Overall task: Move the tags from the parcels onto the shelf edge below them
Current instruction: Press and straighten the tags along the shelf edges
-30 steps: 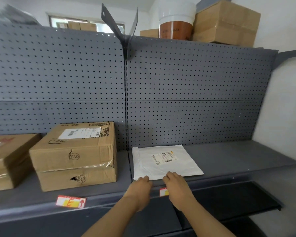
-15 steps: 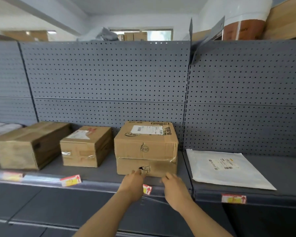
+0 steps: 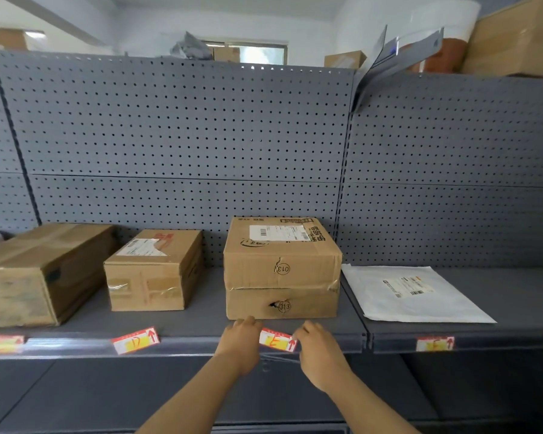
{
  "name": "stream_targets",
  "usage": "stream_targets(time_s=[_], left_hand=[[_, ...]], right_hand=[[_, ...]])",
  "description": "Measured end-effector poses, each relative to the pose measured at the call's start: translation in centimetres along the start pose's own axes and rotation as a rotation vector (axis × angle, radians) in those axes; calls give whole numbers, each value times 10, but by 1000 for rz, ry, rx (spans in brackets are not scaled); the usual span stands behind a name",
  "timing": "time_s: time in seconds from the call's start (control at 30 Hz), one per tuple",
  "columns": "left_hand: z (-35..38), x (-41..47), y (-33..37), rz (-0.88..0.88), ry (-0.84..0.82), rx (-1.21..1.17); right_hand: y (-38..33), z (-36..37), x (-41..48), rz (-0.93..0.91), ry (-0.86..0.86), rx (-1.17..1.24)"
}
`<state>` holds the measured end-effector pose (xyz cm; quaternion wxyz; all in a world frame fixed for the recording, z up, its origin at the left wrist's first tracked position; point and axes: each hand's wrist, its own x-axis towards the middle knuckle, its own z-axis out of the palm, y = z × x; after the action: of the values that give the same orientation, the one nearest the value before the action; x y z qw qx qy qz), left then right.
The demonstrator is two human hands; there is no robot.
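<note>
Grey pegboard shelf edge (image 3: 188,347): both hands' fingers (image 3: 303,332) pinch a red-yellow tag (image 3: 278,339) there.

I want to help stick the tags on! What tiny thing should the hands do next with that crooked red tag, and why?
Probably turn the tag level and press it flat on the shelf edge. It sits tilted, right end lower, between the left hand and right hand, under the stacked boxes. The tag under the white parcel already lies straight.
</note>
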<state>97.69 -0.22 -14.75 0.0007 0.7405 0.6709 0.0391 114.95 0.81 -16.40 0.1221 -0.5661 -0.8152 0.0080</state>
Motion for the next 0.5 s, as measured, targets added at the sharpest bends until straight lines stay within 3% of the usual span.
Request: stream_targets(time_s=[0.5], left_hand=[[9,-9,3,3,-66,-169]], right_hand=[[5,7,1,-15,-10,26]])
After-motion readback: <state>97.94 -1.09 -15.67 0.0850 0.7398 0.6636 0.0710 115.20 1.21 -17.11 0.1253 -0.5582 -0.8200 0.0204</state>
